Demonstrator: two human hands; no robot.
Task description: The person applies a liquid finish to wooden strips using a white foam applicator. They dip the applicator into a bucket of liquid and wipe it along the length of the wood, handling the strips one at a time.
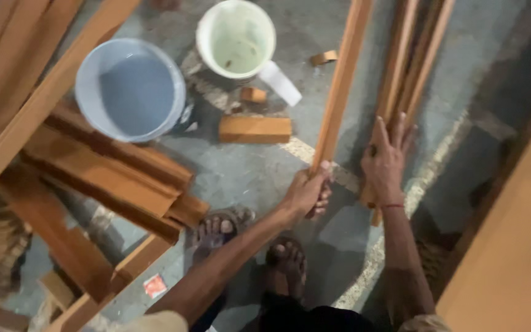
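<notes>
The left hand (pixel 307 193) has its grip closed around the lower end of a long wooden strip (pixel 342 80) that rises away from it. Just beside it, the right hand (pixel 385 161) lies flat and open-fingered on the bundled wooden strips (pixel 410 61). Judging by this, one strip is being separated from the bundle; lifting it clear calls for holding the rest steady.

Wooden strip (pixel 341 86) in left hand (pixel 307 192): orange-tan, plain grain. Strips (pixel 410 67) under right hand (pixel 385 160): same orange-brown. Thin red thread (pixel 392 206) on right wrist. Bucket (pixel 130 89): pale blue-grey. Second bucket (pixel 236 38): white, greenish-cream inside. Wood block (pixel 255 129): light orange. Floor (pixel 247 172): grey-teal concrete, faded cream painted stripes. Paper scrap (pixel 155 286): red and white.
</notes>
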